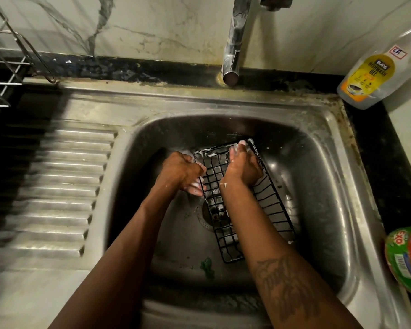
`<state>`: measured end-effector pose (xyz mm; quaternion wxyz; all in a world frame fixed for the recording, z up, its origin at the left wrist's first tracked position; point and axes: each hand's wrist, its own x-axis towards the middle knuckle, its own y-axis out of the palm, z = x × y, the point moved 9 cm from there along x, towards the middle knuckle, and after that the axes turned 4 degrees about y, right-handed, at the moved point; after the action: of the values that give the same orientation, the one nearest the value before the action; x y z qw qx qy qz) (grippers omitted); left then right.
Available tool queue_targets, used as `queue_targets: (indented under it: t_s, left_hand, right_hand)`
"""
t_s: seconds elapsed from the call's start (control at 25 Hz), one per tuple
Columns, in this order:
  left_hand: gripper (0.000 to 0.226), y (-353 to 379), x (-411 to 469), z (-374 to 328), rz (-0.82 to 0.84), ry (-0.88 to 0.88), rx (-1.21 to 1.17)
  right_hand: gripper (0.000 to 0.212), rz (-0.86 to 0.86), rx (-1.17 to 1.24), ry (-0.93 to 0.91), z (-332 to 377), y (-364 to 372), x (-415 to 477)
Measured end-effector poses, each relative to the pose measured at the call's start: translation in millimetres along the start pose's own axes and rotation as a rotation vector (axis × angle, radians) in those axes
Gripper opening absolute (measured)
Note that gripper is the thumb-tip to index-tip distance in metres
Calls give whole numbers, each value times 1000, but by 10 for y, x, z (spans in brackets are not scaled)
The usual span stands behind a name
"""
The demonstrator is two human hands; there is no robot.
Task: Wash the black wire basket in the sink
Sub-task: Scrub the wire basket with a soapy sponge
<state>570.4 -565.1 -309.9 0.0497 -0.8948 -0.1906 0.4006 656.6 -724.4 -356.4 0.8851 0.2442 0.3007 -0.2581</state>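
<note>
One sink (337,148): scuffed steel, ribbed drainboard (64,186) left.
Hands: left hand (182,170), right hand (243,166) grasp sudsy black wire basket (268,205).

A single wide-angle camera, worn on the person's head, looks forward and steeply down into the sink (337,148). It sits close: both forearms enter from the bottom edge, and the left hand (183,169) and right hand (244,167) meet on the basket (271,207) near the frame's middle. Beyond the fingertips (242,144), the tap (233,43) and wall (152,24) fill the top edge. Left of the fingers lies the drainboard (57,186), and right of them a bottle (370,77). Lines bow toward the edges.
</note>
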Motion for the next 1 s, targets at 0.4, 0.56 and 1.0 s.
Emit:
queue_targets:
  t_s: [0.4, 0.56, 1.0]
  left_hand:
    - [16, 30, 47, 24, 1, 6, 7]
    - [15, 9, 67, 36, -27, -4, 29]
    - [22, -34, 127, 53, -51, 43, 16]
  right_hand:
    - [18, -196, -331, -166, -14, -293, 190]
    - [23, -122, -236, -181, 129, -101, 77]
    - [29, 261, -965, -1160, 528, 383, -405]
